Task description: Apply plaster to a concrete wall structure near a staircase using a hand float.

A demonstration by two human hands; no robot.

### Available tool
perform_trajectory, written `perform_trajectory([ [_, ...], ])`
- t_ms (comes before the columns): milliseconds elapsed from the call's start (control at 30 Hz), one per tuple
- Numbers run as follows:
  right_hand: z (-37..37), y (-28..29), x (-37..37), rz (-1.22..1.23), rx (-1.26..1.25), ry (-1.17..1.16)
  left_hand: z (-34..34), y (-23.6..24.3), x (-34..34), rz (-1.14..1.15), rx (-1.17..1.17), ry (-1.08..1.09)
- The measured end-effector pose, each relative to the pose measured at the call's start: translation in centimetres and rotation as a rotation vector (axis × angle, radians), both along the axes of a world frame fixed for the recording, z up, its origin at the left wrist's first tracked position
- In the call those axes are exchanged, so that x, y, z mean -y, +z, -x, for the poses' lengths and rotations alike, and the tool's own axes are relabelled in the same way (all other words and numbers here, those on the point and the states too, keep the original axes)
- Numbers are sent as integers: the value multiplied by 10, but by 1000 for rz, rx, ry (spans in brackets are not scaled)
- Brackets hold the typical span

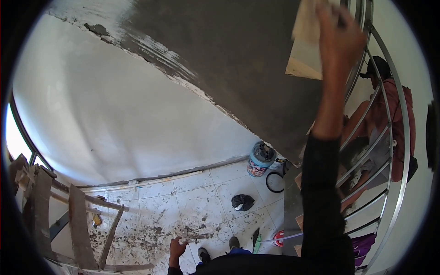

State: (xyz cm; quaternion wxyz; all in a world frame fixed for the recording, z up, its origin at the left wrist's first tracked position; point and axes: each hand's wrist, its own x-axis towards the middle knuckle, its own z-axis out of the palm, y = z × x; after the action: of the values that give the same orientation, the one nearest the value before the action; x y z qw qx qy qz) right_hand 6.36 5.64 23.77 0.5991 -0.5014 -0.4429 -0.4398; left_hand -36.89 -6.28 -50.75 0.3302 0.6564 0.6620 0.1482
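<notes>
My right arm reaches up at the right, and my right hand is raised against the underside of a sloping, grey-plastered surface. Its fingers are closed on a pale wooden float, smeared by motion; the grip itself is partly hidden. Just below the float shows a pale panel with a wooden edge. Low in the view, my left hand is closed on a mortar-smeared trowel, seen nearly edge-on above the splattered floor.
Curved metal railings run down the right; a person in a reddish top sits behind them. A blue bucket, a black bag and a wooden frame stand around the tiled floor. Mortar crumbs lie near my feet.
</notes>
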Motion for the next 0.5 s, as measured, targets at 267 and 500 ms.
perform_trajectory([
  [267,39,-101,-37,-29,108,390,-6,24,-14,-106,70,27],
  [500,25,-106,-13,-63,43,209,3,11,6,16,98,10],
])
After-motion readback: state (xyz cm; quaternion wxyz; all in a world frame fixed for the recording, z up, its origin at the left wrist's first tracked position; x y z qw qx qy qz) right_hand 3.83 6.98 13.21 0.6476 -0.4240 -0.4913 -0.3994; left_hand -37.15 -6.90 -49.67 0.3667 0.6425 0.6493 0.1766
